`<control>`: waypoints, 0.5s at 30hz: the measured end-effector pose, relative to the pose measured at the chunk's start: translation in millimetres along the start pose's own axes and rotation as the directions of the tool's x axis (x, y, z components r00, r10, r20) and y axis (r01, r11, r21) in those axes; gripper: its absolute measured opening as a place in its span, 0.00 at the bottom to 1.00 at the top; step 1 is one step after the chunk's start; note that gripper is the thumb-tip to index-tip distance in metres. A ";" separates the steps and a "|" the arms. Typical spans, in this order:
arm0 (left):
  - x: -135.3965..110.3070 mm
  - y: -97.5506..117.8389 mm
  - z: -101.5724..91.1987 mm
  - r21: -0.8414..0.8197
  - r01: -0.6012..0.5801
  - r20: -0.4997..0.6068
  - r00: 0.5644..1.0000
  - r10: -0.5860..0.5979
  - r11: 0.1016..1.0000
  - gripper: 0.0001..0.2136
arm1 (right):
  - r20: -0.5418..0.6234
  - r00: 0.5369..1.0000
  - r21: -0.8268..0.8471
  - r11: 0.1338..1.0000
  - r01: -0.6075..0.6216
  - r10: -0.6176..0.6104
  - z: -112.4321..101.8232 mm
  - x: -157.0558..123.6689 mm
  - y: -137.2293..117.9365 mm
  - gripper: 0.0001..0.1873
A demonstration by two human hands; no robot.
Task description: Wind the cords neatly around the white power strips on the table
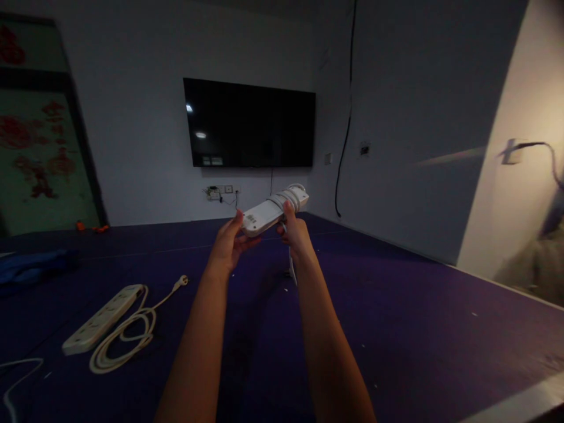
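Dim room, purple floor [396, 329], dark television [250, 124] on the far wall.
Both hands hold a white power strip [264, 216] up at centre: left hand [229, 244] fingers curled on its near end, right hand [294, 234] fingers closed by the wound cord [293, 197]. A second strip [103, 319] and its looped cable [127, 343] lie near left, with blue cloth [30, 267] beyond them.

The white power strip [264, 215], its cord [292, 198] coiled round the far end, is held aloft, tilted up rightward.
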State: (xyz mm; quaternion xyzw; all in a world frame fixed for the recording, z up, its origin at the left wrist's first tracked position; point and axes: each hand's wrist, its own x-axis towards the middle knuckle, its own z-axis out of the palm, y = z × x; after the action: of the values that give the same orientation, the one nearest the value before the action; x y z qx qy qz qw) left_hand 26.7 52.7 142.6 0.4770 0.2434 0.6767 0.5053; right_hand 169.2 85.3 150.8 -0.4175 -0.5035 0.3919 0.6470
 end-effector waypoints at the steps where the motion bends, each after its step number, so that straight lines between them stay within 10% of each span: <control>1: -1.1 0.5 2.7 -0.022 0.029 0.008 1.000 -0.029 0.999 0.21 | 0.005 1.000 -0.030 0.999 0.020 -0.020 1.1 -0.7 0.1 0.31; 15: -1.2 -3.5 9.9 -0.044 -0.120 -0.130 0.985 0.114 0.992 0.15 | 0.177 0.984 -0.070 0.997 0.025 -0.012 7.9 -10.0 -4.8 0.33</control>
State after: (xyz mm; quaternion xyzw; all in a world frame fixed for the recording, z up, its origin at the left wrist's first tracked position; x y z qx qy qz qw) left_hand 37.2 51.4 143.4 0.4333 0.2292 0.7402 0.4602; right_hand 160.0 75.5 153.1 -0.3996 -0.5766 0.4028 0.5879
